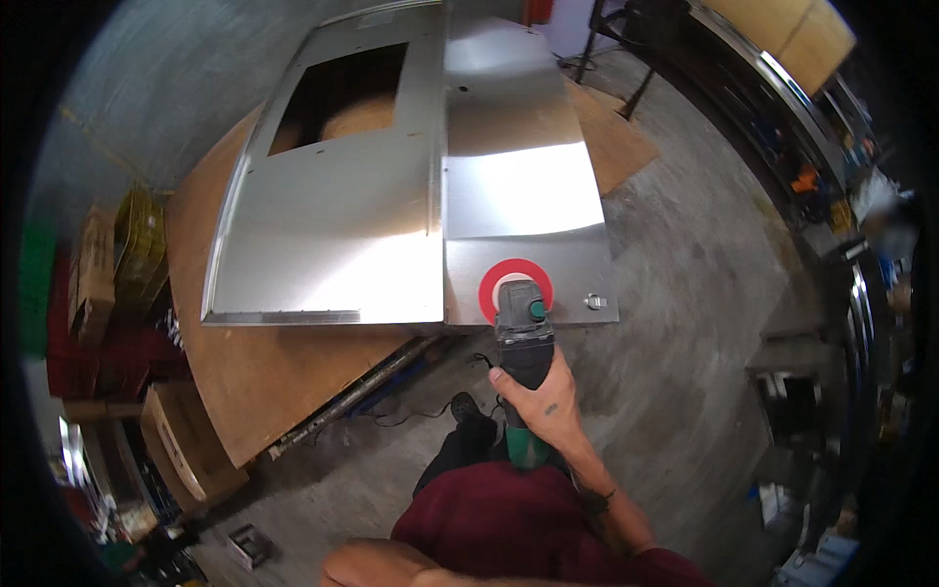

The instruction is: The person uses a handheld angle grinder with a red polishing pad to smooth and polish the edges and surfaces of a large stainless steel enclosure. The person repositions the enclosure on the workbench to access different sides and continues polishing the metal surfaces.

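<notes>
My right hand (550, 403) is wrapped round the body of a black and green angle grinder (526, 342). A red disc (539, 277) on the grinder's head lies over the near end of a shiny sheet-metal panel (518, 201); whether it touches the metal I cannot tell. Right of the disc, a small metal latch (595, 302) sits on the panel's near corner. Joined along the left is a wider metal panel (333, 215) with a rectangular cut-out. Only my bent left forearm (381, 564) shows at the lower edge; the left hand is out of view.
The panels rest on a brown wooden board (284, 377). Cartons (186, 445) and crates (142, 254) stand at the left. A dark cable (421, 416) lies on the concrete floor near my foot (465, 406). Cluttered shelving (782, 108) lines the right side; a dark chair (641, 39) stands behind.
</notes>
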Action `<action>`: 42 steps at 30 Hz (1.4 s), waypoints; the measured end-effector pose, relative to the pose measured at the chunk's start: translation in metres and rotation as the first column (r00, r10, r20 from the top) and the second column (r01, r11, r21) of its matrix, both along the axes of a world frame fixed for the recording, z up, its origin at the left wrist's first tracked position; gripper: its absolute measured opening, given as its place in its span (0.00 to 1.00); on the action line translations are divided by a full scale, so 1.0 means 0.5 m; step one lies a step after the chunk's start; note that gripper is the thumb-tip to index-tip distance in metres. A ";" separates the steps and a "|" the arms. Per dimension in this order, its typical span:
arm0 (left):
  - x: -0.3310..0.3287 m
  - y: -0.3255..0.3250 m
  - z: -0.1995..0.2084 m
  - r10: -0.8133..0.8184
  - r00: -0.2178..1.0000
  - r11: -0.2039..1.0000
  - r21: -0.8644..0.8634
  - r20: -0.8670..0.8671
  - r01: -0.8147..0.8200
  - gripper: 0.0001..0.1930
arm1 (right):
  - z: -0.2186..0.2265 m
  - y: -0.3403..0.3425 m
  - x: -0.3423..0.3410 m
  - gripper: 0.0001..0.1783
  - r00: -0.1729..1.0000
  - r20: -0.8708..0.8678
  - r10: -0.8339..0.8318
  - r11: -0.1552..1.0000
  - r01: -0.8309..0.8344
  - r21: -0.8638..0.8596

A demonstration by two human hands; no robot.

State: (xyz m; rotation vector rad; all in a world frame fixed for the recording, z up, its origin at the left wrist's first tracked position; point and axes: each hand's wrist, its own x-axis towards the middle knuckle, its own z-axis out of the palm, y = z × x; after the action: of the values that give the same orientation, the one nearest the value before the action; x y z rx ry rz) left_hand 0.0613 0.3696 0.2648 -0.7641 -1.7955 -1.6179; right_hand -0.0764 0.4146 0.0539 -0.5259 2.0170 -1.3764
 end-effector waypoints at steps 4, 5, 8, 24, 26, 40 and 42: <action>0.050 -0.013 0.004 0.022 0.999 0.997 -0.072 -0.049 -0.025 0.19 | 0.010 0.006 0.040 0.36 0.998 -0.042 -0.051 0.998 0.052 0.023; 0.053 -0.054 0.020 -0.039 0.999 0.989 -0.143 -0.009 0.038 0.18 | 0.017 0.006 0.047 0.36 0.998 0.005 -0.062 0.998 0.062 0.023; 0.041 -0.135 0.042 -0.134 0.990 0.952 -0.283 -0.043 0.117 0.17 | 0.014 0.007 0.061 0.37 0.998 0.000 -0.055 0.998 0.055 -0.038; 0.052 -0.594 -0.453 0.959 -0.075 0.137 -0.678 0.274 -0.722 0.20 | -0.014 -0.007 0.063 0.43 0.977 0.211 0.022 0.999 -0.027 0.021; 0.046 -0.587 -0.454 0.964 -0.100 0.110 -0.713 0.246 -0.693 0.21 | -0.015 -0.007 0.066 0.43 0.977 0.213 0.023 0.999 -0.028 0.022; 0.053 -0.585 -0.459 0.962 -0.167 0.039 -0.714 0.216 -0.699 0.24 | -0.015 -0.018 0.075 0.43 0.985 0.164 0.061 0.998 -0.064 0.016; 0.053 -0.585 -0.464 0.961 -0.172 0.038 -0.718 0.217 -0.695 0.25 | -0.012 -0.020 0.073 0.44 0.985 0.163 0.056 0.998 -0.060 0.016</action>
State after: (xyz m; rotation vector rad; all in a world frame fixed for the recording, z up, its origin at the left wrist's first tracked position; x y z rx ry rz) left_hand 0.0876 0.0769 0.0327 1.1916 -2.2145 -0.4300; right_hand -0.0401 0.4044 0.0477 -0.4442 1.8686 -1.3183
